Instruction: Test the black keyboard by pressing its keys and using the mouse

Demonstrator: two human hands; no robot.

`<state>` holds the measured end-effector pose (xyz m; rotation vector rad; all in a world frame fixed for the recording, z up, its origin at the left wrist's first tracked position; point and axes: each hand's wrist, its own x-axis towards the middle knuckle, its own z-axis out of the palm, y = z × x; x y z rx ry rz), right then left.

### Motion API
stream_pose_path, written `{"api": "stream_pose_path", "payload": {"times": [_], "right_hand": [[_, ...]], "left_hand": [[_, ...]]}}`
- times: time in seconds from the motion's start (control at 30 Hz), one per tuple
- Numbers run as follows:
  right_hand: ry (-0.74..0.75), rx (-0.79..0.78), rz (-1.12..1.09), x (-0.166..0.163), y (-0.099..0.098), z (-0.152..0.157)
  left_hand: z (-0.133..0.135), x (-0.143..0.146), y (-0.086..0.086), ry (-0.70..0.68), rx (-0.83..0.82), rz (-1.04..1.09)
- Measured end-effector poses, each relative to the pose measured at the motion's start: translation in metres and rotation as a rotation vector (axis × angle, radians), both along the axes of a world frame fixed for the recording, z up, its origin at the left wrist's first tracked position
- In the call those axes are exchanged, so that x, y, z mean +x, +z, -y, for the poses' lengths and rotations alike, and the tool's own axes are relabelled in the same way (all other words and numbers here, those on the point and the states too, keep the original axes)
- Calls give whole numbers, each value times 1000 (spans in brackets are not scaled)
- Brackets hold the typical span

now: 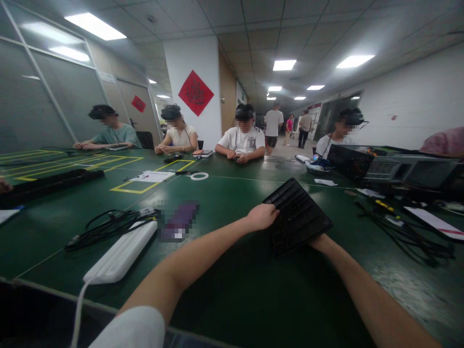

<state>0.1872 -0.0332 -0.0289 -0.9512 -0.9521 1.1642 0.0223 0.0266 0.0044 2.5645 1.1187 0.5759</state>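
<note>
Green table across scene. On it at far right, computer case; nearer on right, tangle of black cables. At near left, white power strip. Tilted over table, just right of middle: black plastic panel, ridged, divided into rectangular sections. Gripped at left edge by curled fingers of left hand; at lower right, right hand, fingers hidden behind panel, spread impossible to tell.
</note>
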Motion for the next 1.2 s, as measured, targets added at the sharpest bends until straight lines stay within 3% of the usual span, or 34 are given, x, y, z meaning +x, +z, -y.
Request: {"api": "stream_pose_path", "payload": {"times": [0.23,0.43,0.5,0.57,0.7,0.77,0.87,0.97,1.07,1.2], "right_hand": [[5,65,47,-4,6,3],[7,70,97,-1,7,4],[0,76,105,-1,6,4],[28,86,88,-2,6,3],[161,14,-7,-8,13,5],[169,-27,-33,-10,18,8],[139,13,48,-11,22,9],[162,75,106,-7,15,4],[82,138,97,-2,2,-3],[43,161,166,2,-5,-7]], "left_hand": [[-9,-9,8,-214,-179,90],[-6,-10,9,-258,-75,137],[-4,-10,10,-282,-107,212],[-4,-9,10,-220,-294,393],[-9,-7,8,57,-897,777],[-11,-8,7,106,-1010,806],[-10,-10,5,74,-920,699],[-3,-10,4,-36,-639,441],[4,-10,5,-130,-332,237],[8,-9,5,-133,-94,118]]}}
